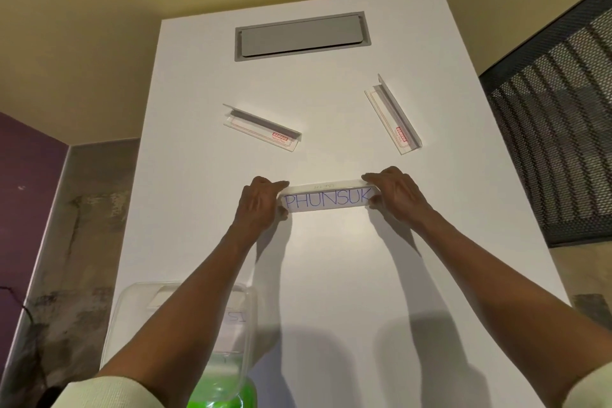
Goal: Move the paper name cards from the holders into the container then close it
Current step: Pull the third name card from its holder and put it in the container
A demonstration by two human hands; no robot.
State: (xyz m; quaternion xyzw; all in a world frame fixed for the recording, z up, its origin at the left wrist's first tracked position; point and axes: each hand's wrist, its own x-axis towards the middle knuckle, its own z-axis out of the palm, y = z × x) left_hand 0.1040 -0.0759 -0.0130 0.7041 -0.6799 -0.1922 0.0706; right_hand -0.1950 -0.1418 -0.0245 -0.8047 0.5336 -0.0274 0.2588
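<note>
The name card [328, 201] reading PHUNSUK was held in its clear holder [326, 185] mid-table, pinched at one end by the left hand [261, 200] and at the other by the right hand [394, 190]. Two emptied holders [263, 127] [394, 114] were left lying beyond it, well apart, with a grey hatch [303, 36] set into the white table [331, 275] farther back and bare surface all around. At the near left edge, the clear container [185, 325] was seen open with paper cards inside, partly hidden under the left forearm, and its green lid [222, 391] just beside it.

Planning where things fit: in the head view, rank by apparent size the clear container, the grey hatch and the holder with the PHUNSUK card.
1. Clear container, though nearest the camera, which inflates it.
2. Grey hatch.
3. Holder with the PHUNSUK card, both hands at its ends.
</note>
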